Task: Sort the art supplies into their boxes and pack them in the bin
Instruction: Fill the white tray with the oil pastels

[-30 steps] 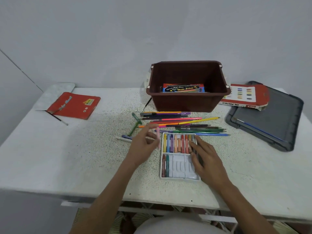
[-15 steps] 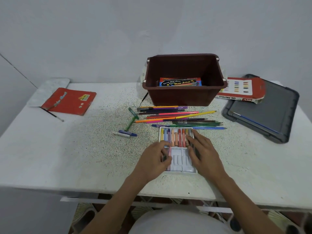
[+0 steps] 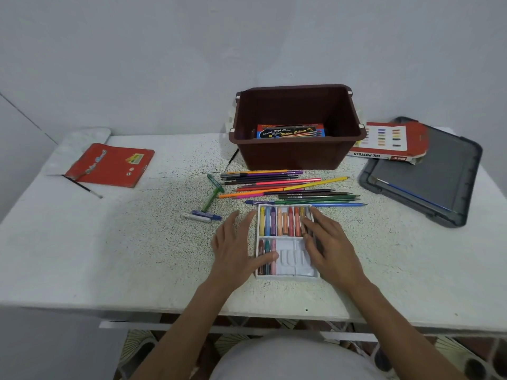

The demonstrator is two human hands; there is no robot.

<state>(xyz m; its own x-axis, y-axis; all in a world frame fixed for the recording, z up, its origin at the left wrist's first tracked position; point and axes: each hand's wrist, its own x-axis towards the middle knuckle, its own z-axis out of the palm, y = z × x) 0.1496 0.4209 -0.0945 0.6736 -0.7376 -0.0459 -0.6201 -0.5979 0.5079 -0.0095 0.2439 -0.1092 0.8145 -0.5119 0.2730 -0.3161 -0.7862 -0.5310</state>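
Observation:
A white pastel tray [image 3: 291, 262] lies on the table in front of me, its upper row full of oil pastels [image 3: 282, 221] and three more at the lower left. My left hand [image 3: 236, 250] lies flat beside the tray's left edge, fingers straight, thumb resting across the lower pastels. My right hand [image 3: 330, 245] rests on the tray's right side with fingers spread over it. Loose colour pencils [image 3: 290, 187] lie in a pile just beyond the tray. The brown bin [image 3: 297, 153] behind them holds a blue water colour box [image 3: 290, 131].
The red oil pastels box [image 3: 389, 141] lies on a grey bin lid [image 3: 428, 174] at the right, with a blue brush on the lid. A red pencil box [image 3: 112, 164] and thin brush lie at the left. Green, blue and white pastels [image 3: 205, 212] lie left of the tray.
My left hand carried a pink pastel from beside the tray into its lower row and let go; it now lies flat at the tray's left edge. The right hand stayed on the tray.

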